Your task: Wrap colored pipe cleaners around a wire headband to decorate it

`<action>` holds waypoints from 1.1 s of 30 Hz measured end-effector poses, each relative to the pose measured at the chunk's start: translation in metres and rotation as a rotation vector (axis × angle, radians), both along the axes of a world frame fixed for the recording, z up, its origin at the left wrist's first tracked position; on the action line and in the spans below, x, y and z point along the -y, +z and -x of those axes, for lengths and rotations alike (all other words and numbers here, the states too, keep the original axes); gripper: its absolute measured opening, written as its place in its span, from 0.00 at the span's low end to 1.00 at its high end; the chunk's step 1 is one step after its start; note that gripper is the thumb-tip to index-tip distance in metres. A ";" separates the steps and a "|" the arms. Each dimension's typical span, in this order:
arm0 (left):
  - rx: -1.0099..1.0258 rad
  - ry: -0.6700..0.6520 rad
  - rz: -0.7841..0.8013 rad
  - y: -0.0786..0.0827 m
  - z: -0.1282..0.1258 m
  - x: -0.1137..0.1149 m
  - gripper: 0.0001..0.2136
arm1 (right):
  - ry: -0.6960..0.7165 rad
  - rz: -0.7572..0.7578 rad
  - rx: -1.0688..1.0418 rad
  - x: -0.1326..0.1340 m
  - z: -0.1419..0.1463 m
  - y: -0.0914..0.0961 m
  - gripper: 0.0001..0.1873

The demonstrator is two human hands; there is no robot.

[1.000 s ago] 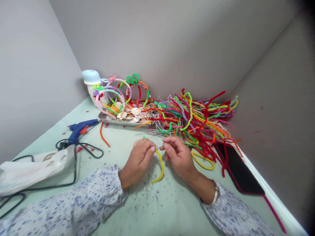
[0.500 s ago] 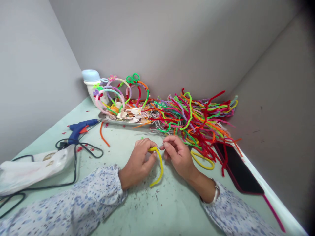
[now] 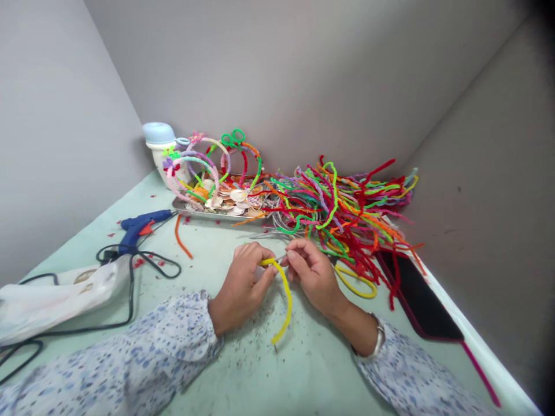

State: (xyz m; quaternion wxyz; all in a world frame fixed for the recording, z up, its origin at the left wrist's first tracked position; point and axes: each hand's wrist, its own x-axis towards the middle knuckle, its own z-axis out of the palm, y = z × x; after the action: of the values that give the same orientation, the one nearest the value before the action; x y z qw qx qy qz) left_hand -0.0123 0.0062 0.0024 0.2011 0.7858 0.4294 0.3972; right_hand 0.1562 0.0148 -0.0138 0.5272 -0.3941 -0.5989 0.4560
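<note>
The left hand pinches a yellow pipe cleaner between thumb and forefinger, its free length curving down over the middle of the table. The right hand, just beside it, pinches a thin grey wire between its fingertips. Along the table's far edge, a metal tray of shells stands beside a tangled pipe-cleaner heap. A glue gun lies toward the left edge, a phone by the right edge.

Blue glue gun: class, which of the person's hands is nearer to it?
Left. The left hand is to the right of the glue gun, nearer the camera; the right hand is farther right, past the left hand.
</note>
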 end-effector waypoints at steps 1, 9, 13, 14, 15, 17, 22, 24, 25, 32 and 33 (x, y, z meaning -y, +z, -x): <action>-0.001 0.001 -0.001 0.000 0.000 0.000 0.02 | 0.002 -0.002 0.002 0.000 0.000 0.000 0.07; 0.000 0.012 -0.009 0.000 0.000 0.000 0.02 | 0.024 -0.023 0.017 0.000 -0.001 0.001 0.05; 0.002 0.008 -0.005 0.000 0.000 0.001 0.03 | 0.032 -0.030 0.021 0.001 -0.001 0.002 0.05; 0.003 0.009 -0.004 0.001 0.000 0.002 0.03 | 0.031 -0.033 0.025 0.001 -0.001 0.002 0.05; 0.003 0.010 -0.003 0.001 0.000 0.002 0.03 | 0.031 -0.036 0.029 0.001 -0.001 0.002 0.05; 0.006 0.015 -0.005 0.001 0.000 0.002 0.03 | 0.033 -0.043 0.036 0.001 -0.001 0.002 0.05; 0.011 0.019 -0.006 0.001 0.000 0.002 0.05 | 0.049 -0.044 0.034 0.001 -0.001 0.003 0.05; 0.014 0.016 -0.004 0.002 0.001 0.002 0.05 | 0.053 -0.040 0.036 0.001 -0.001 0.004 0.05; 0.017 0.013 -0.004 0.002 0.001 0.002 0.06 | 0.055 -0.040 0.037 0.001 -0.001 0.004 0.05; 0.038 -0.002 0.024 0.001 0.001 0.003 0.07 | 0.052 -0.074 0.074 0.002 -0.002 0.003 0.05; 0.041 -0.002 0.027 0.001 0.001 0.003 0.07 | 0.050 -0.078 0.076 0.002 -0.002 0.003 0.05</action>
State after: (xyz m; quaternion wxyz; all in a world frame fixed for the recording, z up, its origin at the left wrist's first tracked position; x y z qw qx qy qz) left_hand -0.0130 0.0037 0.0030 0.2211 0.7750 0.4298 0.4072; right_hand 0.1579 0.0131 -0.0109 0.5074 -0.3754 -0.6456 0.4299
